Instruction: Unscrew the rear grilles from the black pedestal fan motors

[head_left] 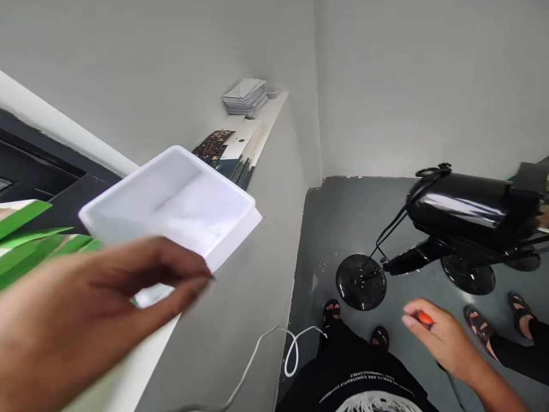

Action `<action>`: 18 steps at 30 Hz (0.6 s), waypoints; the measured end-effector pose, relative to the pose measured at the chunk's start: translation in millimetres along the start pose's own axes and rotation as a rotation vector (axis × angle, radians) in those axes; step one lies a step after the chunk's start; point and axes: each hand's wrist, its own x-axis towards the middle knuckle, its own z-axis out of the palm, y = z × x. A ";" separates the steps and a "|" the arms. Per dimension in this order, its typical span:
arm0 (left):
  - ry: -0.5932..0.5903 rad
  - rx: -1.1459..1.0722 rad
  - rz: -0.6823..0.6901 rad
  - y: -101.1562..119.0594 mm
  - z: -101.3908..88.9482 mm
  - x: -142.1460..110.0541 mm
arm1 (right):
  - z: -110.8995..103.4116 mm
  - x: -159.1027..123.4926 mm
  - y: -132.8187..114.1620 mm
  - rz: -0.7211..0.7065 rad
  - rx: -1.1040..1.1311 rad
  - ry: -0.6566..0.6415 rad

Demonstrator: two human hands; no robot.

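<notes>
My left hand (98, 309) fills the lower left, its fingers and thumb pinching the near rim of a white plastic tray (180, 200). The tray is tilted, and it is lifted over a pale ledge. My right hand (441, 340) hangs low at the right above the floor. Its fingers are curled round a small orange-handled object (424, 319); I cannot make out what it is.
Green and white flat packs (30, 240) lie at the far left. Stacked cards (245, 96) and booklets (223, 150) sit along the ledge. A black machine on round-footed stands (467, 212) occupies the grey floor. Another person's sandalled feet (497, 326) are at the right. A white cable (274, 349) dangles.
</notes>
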 end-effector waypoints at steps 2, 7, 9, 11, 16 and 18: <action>-0.217 -0.198 0.093 42.2 46.5 -20.2 | 6.6 12.6 -26.6 -0.251 0.087 -0.099; -0.505 -0.705 -0.035 118.0 153.4 -36.1 | 11.2 26.7 -62.2 -0.644 0.215 -0.098; -0.522 -0.795 -0.057 132.8 172.5 -39.6 | 5.8 23.9 -56.8 -0.670 0.211 -0.030; -0.528 -0.789 -0.057 142.7 181.9 -43.7 | -1.8 18.4 -45.1 -0.673 0.202 0.040; -0.630 -0.789 -0.095 165.6 197.9 -51.0 | -21.3 4.6 -20.5 -0.699 0.226 0.183; -0.704 -0.869 -0.159 175.1 206.5 -53.1 | -27.9 1.4 -16.9 -0.714 0.269 0.256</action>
